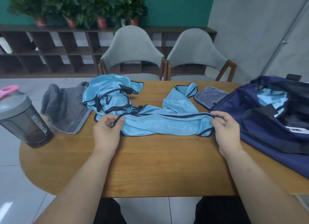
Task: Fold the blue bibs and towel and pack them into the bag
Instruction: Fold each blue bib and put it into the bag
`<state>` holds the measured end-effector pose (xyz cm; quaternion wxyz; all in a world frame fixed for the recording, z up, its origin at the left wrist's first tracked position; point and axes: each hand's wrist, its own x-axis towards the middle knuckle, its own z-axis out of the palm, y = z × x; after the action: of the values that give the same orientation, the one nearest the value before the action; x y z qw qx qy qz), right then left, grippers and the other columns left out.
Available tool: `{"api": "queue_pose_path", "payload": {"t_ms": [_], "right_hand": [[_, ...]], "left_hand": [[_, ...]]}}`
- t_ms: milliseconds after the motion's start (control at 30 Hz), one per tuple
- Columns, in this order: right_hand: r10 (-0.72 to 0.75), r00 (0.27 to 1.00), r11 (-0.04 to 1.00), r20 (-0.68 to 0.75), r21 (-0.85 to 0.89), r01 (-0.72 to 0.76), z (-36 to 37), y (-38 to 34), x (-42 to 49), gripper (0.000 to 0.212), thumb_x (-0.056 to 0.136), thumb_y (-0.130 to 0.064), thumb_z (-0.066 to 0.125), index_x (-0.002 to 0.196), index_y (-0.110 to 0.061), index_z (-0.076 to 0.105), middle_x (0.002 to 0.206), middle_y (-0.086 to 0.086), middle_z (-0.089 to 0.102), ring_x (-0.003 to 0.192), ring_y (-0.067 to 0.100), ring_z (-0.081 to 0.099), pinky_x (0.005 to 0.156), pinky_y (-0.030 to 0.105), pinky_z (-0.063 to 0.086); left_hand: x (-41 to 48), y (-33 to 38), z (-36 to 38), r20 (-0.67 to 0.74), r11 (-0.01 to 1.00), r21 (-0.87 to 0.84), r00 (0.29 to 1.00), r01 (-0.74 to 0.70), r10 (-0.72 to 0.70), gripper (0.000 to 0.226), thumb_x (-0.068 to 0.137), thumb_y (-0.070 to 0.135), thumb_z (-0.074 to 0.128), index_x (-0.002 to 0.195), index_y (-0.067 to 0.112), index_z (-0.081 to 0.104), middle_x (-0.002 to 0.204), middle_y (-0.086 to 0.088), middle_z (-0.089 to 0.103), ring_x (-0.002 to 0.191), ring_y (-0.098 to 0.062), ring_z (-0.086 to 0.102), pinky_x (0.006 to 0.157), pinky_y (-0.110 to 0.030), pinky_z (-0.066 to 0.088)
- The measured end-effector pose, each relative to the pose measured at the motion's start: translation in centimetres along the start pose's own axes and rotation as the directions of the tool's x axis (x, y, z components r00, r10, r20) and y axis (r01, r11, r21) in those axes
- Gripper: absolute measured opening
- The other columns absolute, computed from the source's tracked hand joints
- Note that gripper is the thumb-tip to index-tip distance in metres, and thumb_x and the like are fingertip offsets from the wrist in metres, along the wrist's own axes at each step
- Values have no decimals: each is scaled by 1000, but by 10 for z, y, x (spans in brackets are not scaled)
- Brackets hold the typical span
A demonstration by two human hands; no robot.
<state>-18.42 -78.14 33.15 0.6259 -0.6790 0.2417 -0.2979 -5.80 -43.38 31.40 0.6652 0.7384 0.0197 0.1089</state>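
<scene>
The left hand [107, 131] pinches the dark-trimmed left end of a light blue bib [167, 125] and the right hand [225, 131] grips its right end with curled fingers, the bib stretched between them on the wooden counter [150, 165]. Just behind lies a crumpled heap of blue bibs [108, 96], touching a grey towel [66, 110] to its left. The open navy bag [267, 136] sits at the right with blue cloth inside; a shaker bottle [21, 120] stands far left
</scene>
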Motion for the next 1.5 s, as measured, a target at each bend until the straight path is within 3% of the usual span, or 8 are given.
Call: {"api": "queue_pose_path", "payload": {"t_ms": [300, 600, 900, 1167, 1233, 1333, 1433, 1500], "right_hand": [[-41, 998, 999, 55, -32, 43, 1, 2, 0, 24, 95, -10, 75, 114, -24, 72, 104, -4, 80, 100, 15, 76, 94, 43, 61], [-53, 998, 999, 27, 12, 53, 2, 5, 0, 12, 96, -19, 77, 107, -18, 75, 96, -1, 81, 96, 22, 77, 89, 38, 61], [-16, 999, 999, 30, 49, 15, -3, 1, 4, 17, 96, -5, 73, 109, -16, 75, 102, -3, 80, 101, 18, 76, 86, 28, 61], [-108, 993, 993, 53, 50, 105, -19, -71, 39, 15, 85, -13, 87, 97, -13, 77, 91, 5, 81, 85, 17, 77, 75, 26, 59], [-136, 987, 989, 81, 75, 130, -21, -94, 52, 15, 83, -18, 88, 94, -17, 78, 91, 4, 80, 83, 12, 74, 73, 20, 58], [-184, 980, 964, 69, 208, 166, -21, -130, 74, 22, 77, -35, 88, 96, -27, 81, 100, 2, 80, 96, 14, 71, 88, 30, 57], [-230, 971, 902, 61, 389, 189, -15, -158, 95, 12, 93, -22, 77, 105, -26, 80, 107, 1, 78, 98, 16, 69, 84, 29, 56], [-267, 958, 918, 101, 330, 221, -7, -162, 103, 19, 100, -11, 69, 110, -25, 78, 115, 3, 78, 101, 13, 72, 86, 26, 58]], "left_hand": [[-1, 0, 0, 14, 997, 79, 1000, -27, 26, 16, 91, 26, 83, 102, 29, 72, 107, 9, 74, 105, -8, 67, 90, -20, 48], [1, -4, 1, 23, 997, 73, 1000, -16, 15, 14, 93, 24, 80, 103, 31, 72, 107, 8, 75, 107, -8, 68, 96, -27, 52], [-1, 10, 0, -4, 998, 64, 1000, 12, -12, 12, 94, 34, 79, 103, 27, 74, 100, 7, 76, 99, -11, 70, 97, -36, 57], [37, 99, -3, -69, 987, 75, 986, -145, 150, 11, 98, 24, 74, 106, 16, 72, 96, 8, 74, 83, 8, 66, 85, -18, 52], [50, 125, -2, -69, 985, 50, 984, -162, 165, 12, 99, 28, 72, 106, 19, 70, 94, 10, 74, 81, 1, 67, 80, -26, 52], [65, 164, 2, -89, 975, -68, 974, -213, 207, 8, 101, 28, 71, 107, 23, 70, 97, 6, 77, 85, -9, 70, 78, -27, 55], [76, 198, 8, -124, 922, -228, 949, -312, 290, 11, 102, 13, 69, 110, 19, 71, 102, 4, 77, 93, -1, 72, 85, -19, 56], [83, 203, 14, -70, 920, -208, 944, -331, 323, 17, 101, 5, 66, 113, 16, 70, 106, 1, 76, 96, -4, 72, 91, -24, 58]]}}
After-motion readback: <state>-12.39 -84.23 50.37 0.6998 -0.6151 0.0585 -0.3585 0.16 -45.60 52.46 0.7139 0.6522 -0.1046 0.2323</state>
